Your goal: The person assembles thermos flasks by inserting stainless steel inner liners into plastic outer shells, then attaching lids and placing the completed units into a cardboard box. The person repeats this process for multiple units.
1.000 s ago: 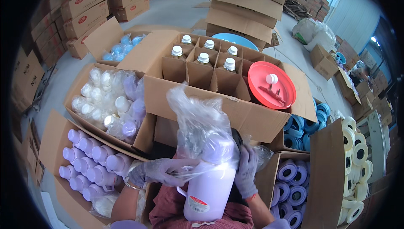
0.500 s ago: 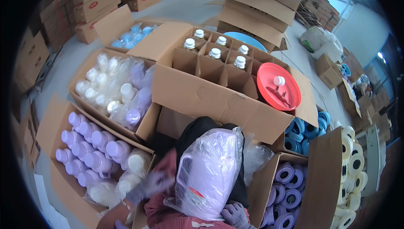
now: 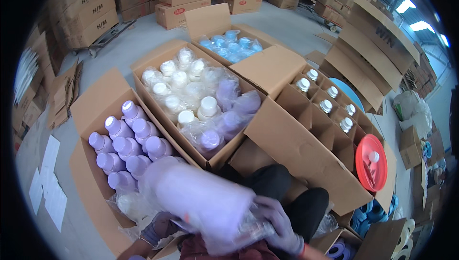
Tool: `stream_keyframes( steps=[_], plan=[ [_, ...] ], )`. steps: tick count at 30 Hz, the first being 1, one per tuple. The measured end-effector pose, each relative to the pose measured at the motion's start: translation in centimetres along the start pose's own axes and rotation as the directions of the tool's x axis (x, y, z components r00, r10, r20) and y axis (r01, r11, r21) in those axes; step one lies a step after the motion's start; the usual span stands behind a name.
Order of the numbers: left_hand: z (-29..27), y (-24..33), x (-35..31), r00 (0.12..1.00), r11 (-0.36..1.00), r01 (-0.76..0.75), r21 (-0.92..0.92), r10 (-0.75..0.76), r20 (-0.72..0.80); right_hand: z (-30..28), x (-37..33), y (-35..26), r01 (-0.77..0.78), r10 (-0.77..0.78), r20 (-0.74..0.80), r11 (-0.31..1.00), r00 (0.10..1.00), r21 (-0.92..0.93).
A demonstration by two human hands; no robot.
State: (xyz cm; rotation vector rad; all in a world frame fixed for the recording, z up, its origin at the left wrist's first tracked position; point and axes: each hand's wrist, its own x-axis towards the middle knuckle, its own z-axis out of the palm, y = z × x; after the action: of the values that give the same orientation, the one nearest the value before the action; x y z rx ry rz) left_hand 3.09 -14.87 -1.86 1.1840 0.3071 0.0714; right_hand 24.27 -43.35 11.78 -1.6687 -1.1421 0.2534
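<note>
A lavender thermos jug [image 3: 201, 193] in a clear plastic bag lies tilted across my lap, smeared by motion. Its narrower end points left, over the carton of lavender bottles. My right hand [image 3: 279, 224], in a grey-lavender glove, grips the jug's broad right end and the bunched plastic. At the jug's lower left side is my left hand [image 3: 160, 229], gloved too, its fingers partly hidden against the bag. Several lavender bottles [image 3: 125, 147] stand in the left carton [image 3: 91, 183], next to white wrapped ones [image 3: 129, 205].
Beyond, a carton [image 3: 148, 99] holds wrapped white and lavender bottles, another wrapped blue ones [image 3: 232, 44]. To the right, a divided carton [image 3: 306, 154] holds silver-capped bottles and bears a red dish [image 3: 372, 164]. Blue [image 3: 368, 217], lavender [image 3: 340, 250] and cream rings [image 3: 405, 241] lie at lower right.
The view has swung left. The bagged jug has tipped from upright on my lap to lying leftward. My left hand has come to its side, and my right hand now grips its broad end.
</note>
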Motion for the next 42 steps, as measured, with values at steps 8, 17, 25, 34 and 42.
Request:
stream_keyframes(
  steps=[8, 17, 25, 34, 42],
  plan=[
    [-8.2, -2.2, 7.9, 0.718, 0.81, -0.493, -0.316, 0.173, -0.674, 6.3, 28.6, 22.2, -0.031, 0.159, 0.284, 0.912, 0.946, -0.409],
    [-11.1, -0.8, 13.0, 0.651, 0.824, -0.523, -0.216, 0.222, -0.726, 17.3, 29.6, 38.1, 0.326, 0.624, 0.587, 0.491, 0.516, -0.808],
    [-10.2, -0.2, 16.1, 0.569, 0.654, -0.666, -0.359, 0.133, -0.812, 14.9, 34.8, 35.3, 0.155, 0.478, 0.372, 0.433, 0.796, -0.888],
    [-11.0, -3.5, 19.8, 0.471, 0.756, -0.591, 0.283, 0.608, -0.639, 11.0, 35.8, 40.7, -0.171, 0.769, 0.203, 0.375, 0.606, -0.911],
    [-8.7, 3.4, 26.2, 0.502, 0.6, -0.788, -0.141, 0.492, -0.711, 4.4, 31.0, 26.2, -0.188, 0.248, 0.06, 0.852, 0.967, -0.49]
  ],
)
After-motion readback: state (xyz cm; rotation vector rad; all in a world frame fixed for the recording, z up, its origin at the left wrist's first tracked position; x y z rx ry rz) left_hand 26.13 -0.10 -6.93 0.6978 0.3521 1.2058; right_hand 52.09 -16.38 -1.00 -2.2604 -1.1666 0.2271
